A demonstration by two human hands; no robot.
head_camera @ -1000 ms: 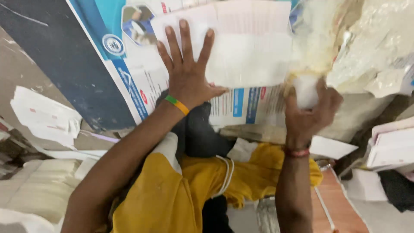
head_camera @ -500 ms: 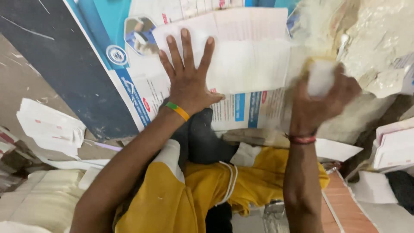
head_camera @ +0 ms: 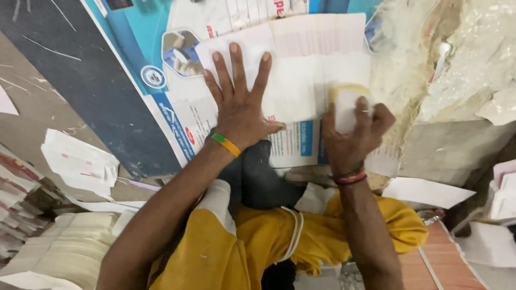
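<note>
Cluttered floor all round, loose white paper sheets (head_camera: 80,161) lying at the left and a big blue-and-white printed poster board (head_camera: 177,115) serving as the work surface. On top of it lies a pale white-and-pink folded paper sheet (head_camera: 312,59), and that is where both hands are busy.

Left hand (head_camera: 239,107), orange-and-green band at the wrist, is flat on the sheet, fingers spread wide and released, pinning the paper's left part. Right hand (head_camera: 352,137), red thread at the wrist, is curled around a small white sponge block with a yellowish top edge (head_camera: 344,104), fingers clenched on it, pressing it onto the sheet's right side.

Risks, as I read it: the sheet is held on one side only, so a hard stroke of the block towards the right could ruck or tear the paper near its edge. Just right of it sits a crusty, cream-coloured patch of dried paste (head_camera: 408,70); a stroke running off the sheet could drag that grit back over it. The person's yellow garment (head_camera: 247,241) and dark-socked foot (head_camera: 258,177) lie near the sheet's close edge, and a shift there could nudge it askew.
</note>
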